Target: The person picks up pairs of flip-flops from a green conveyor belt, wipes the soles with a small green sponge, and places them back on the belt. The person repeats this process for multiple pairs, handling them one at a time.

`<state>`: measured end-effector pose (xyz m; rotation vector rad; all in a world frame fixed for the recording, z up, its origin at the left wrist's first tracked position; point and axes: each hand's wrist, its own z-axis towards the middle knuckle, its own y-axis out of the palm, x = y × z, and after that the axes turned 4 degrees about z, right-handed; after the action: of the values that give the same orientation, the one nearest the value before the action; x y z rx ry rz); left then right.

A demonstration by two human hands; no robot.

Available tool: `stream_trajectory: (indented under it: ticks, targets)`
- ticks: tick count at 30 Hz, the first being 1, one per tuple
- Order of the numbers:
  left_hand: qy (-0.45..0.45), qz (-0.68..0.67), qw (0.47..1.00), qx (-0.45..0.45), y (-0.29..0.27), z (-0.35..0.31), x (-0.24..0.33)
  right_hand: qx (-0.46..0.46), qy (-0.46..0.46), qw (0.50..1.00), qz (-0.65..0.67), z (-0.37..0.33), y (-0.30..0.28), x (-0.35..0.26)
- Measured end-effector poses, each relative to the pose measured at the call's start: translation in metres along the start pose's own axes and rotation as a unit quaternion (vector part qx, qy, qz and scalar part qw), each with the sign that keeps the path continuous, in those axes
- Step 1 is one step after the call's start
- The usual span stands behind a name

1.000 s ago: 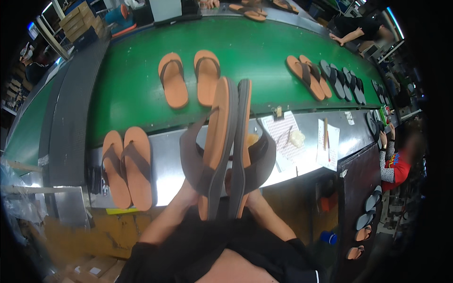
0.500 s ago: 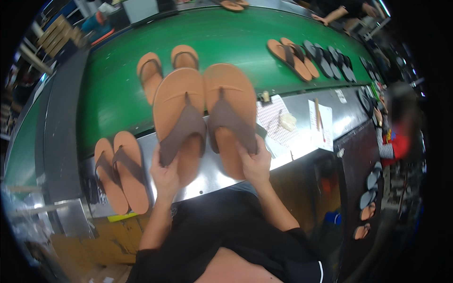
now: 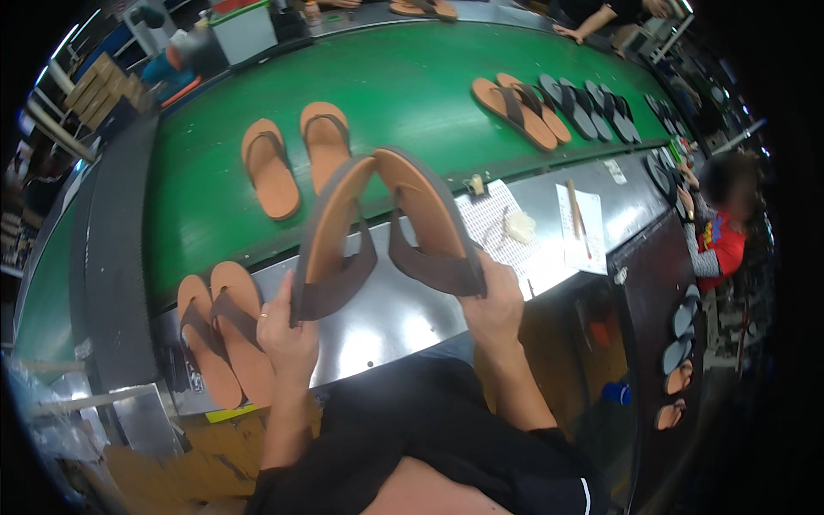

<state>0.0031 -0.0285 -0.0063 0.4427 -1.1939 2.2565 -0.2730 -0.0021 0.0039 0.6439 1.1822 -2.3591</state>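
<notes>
A pair of tan flip-flops with brown straps is held up over the metal ledge, one in each hand. My left hand (image 3: 287,336) grips the left flip-flop (image 3: 336,279) near its heel end. The right flip-flop (image 3: 436,268) is in my right hand (image 3: 498,311), gripped the same way. Both are tilted on edge, soles turned outward, toes touching at the top. Beyond them a similar tan pair (image 3: 269,172) lies on the green belt (image 3: 403,94). Left of my left hand, another tan pair (image 3: 239,322) rests on the metal ledge (image 3: 378,330).
Printed sheets (image 3: 499,245) with a pale lump (image 3: 520,227) and a pencil (image 3: 574,206) lie on the ledge at right. More tan (image 3: 515,112) and grey flip-flops (image 3: 577,110) sit farther along the belt. A person in red (image 3: 725,249) works at far right; another person's arm (image 3: 592,24) reaches over the belt's far edge.
Both held flip-flops have turned from footbeds facing me to tilted on edge, toes together, and come lower. My right hand has shifted slightly right. The view has shifted a little.
</notes>
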Motion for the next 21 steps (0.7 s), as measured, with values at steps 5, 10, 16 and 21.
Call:
stream_trajectory:
  ticks: [5, 10, 16, 21]
  targets:
    - [0.065, 0.02, 0.997, 0.029, -0.004, 0.004, -0.007, 0.03, -0.021, 0.999, 0.011, -0.004, -0.009, 0.012]
    - [0.137, 0.019, 0.988, 0.075, -0.01, 0.01, -0.016, 0.047, -0.051, 0.997, 0.029, -0.007, -0.019, 0.028]
    - [0.081, -0.103, 0.991, 0.042, -0.006, 0.006, -0.024, 0.037, -0.023, 0.991, 0.126, -0.02, -0.015, 0.041]
    - [-0.163, -0.485, 0.853, -0.098, 0.009, -0.014, -0.016, -0.061, 0.178, 0.893, 0.408, -0.044, 0.006, 0.024]
